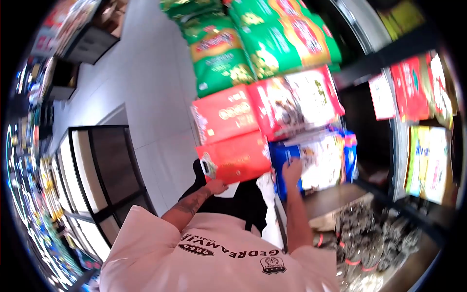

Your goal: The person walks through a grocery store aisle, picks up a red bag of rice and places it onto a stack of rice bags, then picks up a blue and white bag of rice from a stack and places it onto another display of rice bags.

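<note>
My left hand (pixel 217 186) is at the near edge of a red package (pixel 237 156) with gold print, its fingers closed on that edge. A second red package (pixel 225 114) lies just beyond it. My right hand (pixel 292 171) is on the near left part of a blue and white bag (pixel 321 163), fingers curled in against it; motion blur softens their tips. More blue and white bags are stacked with it. Behind them lies a red and white bag (pixel 299 104) with a picture on its front.
Green snack bags (pixel 219 53) fill the far end of the display. To the right, a shelf holds red packs (pixel 411 87) and yellow-green packs (pixel 428 163). Clear-wrapped dark goods (pixel 374 233) lie low at right. A black-framed glass cabinet (pixel 104 170) stands left, beside grey floor (pixel 151 73).
</note>
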`<state>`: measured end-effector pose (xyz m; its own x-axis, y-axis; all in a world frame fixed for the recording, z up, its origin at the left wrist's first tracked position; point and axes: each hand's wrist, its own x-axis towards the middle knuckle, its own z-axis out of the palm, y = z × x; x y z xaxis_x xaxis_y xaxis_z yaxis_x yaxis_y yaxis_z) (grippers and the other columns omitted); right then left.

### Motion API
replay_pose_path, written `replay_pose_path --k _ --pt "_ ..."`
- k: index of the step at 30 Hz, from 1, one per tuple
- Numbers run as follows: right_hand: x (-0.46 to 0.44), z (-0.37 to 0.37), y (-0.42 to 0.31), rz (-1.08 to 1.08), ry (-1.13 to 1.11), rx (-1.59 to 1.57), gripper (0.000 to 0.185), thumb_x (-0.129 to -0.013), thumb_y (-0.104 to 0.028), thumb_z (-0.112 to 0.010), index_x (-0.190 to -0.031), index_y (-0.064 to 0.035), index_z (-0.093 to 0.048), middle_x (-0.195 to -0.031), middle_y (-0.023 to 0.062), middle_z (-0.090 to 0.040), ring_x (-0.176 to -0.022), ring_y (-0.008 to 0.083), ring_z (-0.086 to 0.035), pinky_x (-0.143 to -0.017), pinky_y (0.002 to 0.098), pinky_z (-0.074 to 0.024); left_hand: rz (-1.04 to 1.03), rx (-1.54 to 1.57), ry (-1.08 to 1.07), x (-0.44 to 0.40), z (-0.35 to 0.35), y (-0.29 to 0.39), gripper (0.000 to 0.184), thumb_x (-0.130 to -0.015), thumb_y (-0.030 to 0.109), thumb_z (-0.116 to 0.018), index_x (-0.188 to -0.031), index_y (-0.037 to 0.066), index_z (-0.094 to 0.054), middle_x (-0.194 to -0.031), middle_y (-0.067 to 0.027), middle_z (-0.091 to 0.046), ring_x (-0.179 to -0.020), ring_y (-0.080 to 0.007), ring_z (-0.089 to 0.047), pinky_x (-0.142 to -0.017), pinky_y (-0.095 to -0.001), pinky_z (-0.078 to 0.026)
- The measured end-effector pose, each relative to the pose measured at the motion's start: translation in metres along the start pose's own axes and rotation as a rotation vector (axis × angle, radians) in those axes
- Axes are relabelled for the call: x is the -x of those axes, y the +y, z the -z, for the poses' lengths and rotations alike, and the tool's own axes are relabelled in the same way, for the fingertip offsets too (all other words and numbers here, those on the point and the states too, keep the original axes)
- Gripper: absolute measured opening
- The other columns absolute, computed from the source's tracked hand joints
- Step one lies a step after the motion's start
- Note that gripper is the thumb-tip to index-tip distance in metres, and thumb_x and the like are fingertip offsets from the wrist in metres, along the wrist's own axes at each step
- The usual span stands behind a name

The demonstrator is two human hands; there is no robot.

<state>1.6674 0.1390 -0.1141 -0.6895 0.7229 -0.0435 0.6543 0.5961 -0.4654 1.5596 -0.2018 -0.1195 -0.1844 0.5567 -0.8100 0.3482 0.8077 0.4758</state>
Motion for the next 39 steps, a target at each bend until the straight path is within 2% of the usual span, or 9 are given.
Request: replay_pose_path --k 9,12,17,21,25,30,32,35,39 --pt "0.086 -0.030 -0.129 0.045 0.046 -0.103 0.011 -0.069 -0.010 -0.059 -0.076 -0.0006 -0.058 -0.079 0.0176 -0.055 -0.076 0.0348 -0.054 -0.069 0.0414 -0.0439 -0.265 0.287 0.232 0.061 0.039 -0.153 0.030 -0.084 0.028 -0.047 -0.098 0.006 -0.062 -0.095 -0.0184 -0.061 -0.086 -0.0340 -0.059 -0.078 -0.0402 -0.046" --pt "0.095 -0.027 -0.193 -0.146 0.125 -0.129 0.011 -0.069 -0.009 -0.060 -0.077 -0.0010 -0.059 -0.079 0.0188 -0.055 -0.078 0.0333 -0.055 -0.069 0.0398 -0.0443 -0.204 0.258 0.196 0.106 0.061 -0.238 0.032 -0.084 0.029 -0.046 -0.095 0.005 -0.062 -0.097 -0.0174 -0.061 -0.088 -0.0328 -0.059 -0.079 -0.0389 -0.046" --pt "0.074 -0.064 -0.334 0.102 -0.039 -0.242 0.016 -0.071 -0.015 -0.062 -0.076 -0.0002 -0.062 -0.079 0.0197 -0.058 -0.074 0.0330 -0.057 -0.069 0.0378 -0.0459 0.298 0.791 0.221 0.202 0.081 -0.414 0.035 -0.087 0.034 -0.046 -0.101 0.004 -0.057 -0.090 -0.0074 -0.063 -0.070 -0.0154 -0.059 -0.057 -0.0305 -0.049" --pt "0.055 -0.098 -0.401 0.179 -0.212 -0.277 0.020 -0.073 -0.018 -0.061 -0.078 0.0007 -0.062 -0.077 0.0180 -0.062 -0.071 0.0294 -0.061 -0.066 0.0353 -0.0476 0.350 0.211 0.300 0.231 0.053 -0.560 0.014 -0.076 0.014 -0.056 -0.081 0.005 -0.064 -0.073 -0.0115 -0.064 -0.060 -0.0232 -0.063 -0.048 -0.0365 -0.051" --pt "0.037 -0.127 -0.416 0.111 -0.323 -0.306 0.020 -0.075 -0.019 -0.059 -0.078 0.0006 -0.062 -0.072 0.0159 -0.063 -0.067 0.0253 -0.062 -0.062 0.0345 -0.0487 0.586 1.041 0.260 0.267 0.082 -0.541 0.028 -0.090 0.027 -0.041 -0.100 0.006 -0.057 -0.095 -0.0083 -0.064 -0.066 -0.0194 -0.064 -0.052 -0.0347 -0.050" --pt "0.018 -0.238 -0.326 -0.118 -0.510 -0.052 0.023 -0.073 -0.022 -0.060 -0.074 0.0000 -0.063 -0.060 0.0105 -0.061 -0.054 0.0223 -0.061 -0.054 0.0335 -0.0493 0.165 0.519 0.373 0.226 0.119 -0.525 0.023 -0.084 0.021 -0.045 -0.081 0.002 -0.058 -0.080 -0.0117 -0.062 -0.064 -0.0189 -0.062 -0.052 -0.0350 -0.051" --pt "0.007 -0.226 -0.351 -0.103 -0.746 0.157 0.022 -0.070 -0.024 -0.062 -0.074 -0.0020 -0.064 -0.062 0.0105 -0.061 -0.054 0.0210 -0.061 -0.051 0.0332 -0.0495 0.315 1.023 0.412 0.239 0.183 -0.474 0.027 -0.084 0.025 -0.047 -0.090 0.001 -0.058 -0.082 -0.0127 -0.063 -0.064 -0.0190 -0.061 -0.054 -0.0329 -0.049" --pt "-0.037 -0.247 -0.379 -0.436 -1.026 -0.016 0.024 -0.068 -0.027 -0.062 -0.074 -0.0045 -0.066 -0.066 0.0125 -0.063 -0.056 0.0215 -0.062 -0.054 0.0337 -0.0508 0.200 0.803 0.500 0.214 0.218 -0.481 0.033 -0.084 0.030 -0.046 -0.097 0.002 -0.059 -0.083 -0.0105 -0.064 -0.061 -0.0183 -0.060 -0.053 -0.0313 -0.048" --pt "-0.174 -0.304 -0.439 0.040 -1.063 0.279 0.025 -0.070 -0.030 -0.059 -0.072 -0.0057 -0.066 -0.068 0.0137 -0.064 -0.059 0.0222 -0.063 -0.060 0.0340 -0.0513 0.234 0.737 0.501 0.189 0.288 -0.507 0.033 -0.084 0.029 -0.045 -0.098 0.003 -0.060 -0.084 -0.0088 -0.065 -0.065 -0.0180 -0.062 -0.055 -0.0319 -0.049"
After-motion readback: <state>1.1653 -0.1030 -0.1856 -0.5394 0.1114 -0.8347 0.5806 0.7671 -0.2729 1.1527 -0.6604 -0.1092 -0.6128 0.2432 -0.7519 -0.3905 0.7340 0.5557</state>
